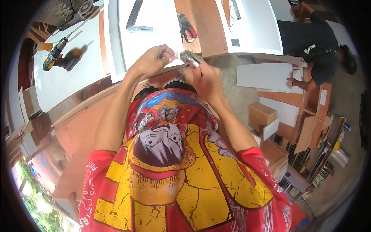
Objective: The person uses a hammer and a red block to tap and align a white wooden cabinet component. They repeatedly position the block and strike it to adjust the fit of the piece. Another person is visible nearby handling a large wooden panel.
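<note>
My right hand (208,79) is closed around a shiny silver metal piece (191,58) with a rounded end; its exact kind does not show. It is held at the near edge of a white-faced wooden panel piece (116,58). Beside it my left hand (156,60) rests at the same edge, fingers curled and thumb drawn in; what they pinch, if anything, is too small to make out. Beyond my hands lie scissors (188,32) with red and black handles, on a brown wood strip. Farther off, a metal try square (133,21) lies on the white surface.
On a white board at left stands a yellow and black cordless drill (54,56); an angle grinder (85,8) is behind. At right, a person in dark clothes (320,46) touches a white panel (264,77). Wooden boxes (262,115) and a tool rack (322,154) stand on the floor.
</note>
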Demonstrator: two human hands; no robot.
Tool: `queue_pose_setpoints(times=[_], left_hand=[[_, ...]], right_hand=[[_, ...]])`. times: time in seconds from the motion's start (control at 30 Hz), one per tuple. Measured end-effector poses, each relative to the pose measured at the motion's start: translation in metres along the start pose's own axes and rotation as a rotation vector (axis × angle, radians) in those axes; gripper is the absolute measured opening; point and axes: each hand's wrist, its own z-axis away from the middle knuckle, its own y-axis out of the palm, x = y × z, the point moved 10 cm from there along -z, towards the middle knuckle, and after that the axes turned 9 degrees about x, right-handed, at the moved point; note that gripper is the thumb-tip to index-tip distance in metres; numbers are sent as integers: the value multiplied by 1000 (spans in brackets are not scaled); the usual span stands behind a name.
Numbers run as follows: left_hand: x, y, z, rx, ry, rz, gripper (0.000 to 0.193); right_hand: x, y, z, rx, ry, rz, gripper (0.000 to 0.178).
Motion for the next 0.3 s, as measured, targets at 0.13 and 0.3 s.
queue_pose_setpoints(times=[0.13, 0.3], left_hand=[[7, -3, -2, -19, 62, 94, 32], [4, -10, 6, -81, 44, 63, 37]], right_hand=[[-5, 7, 0, -3, -15, -38, 20], [-6, 4, -15, 50, 24, -24, 28]])
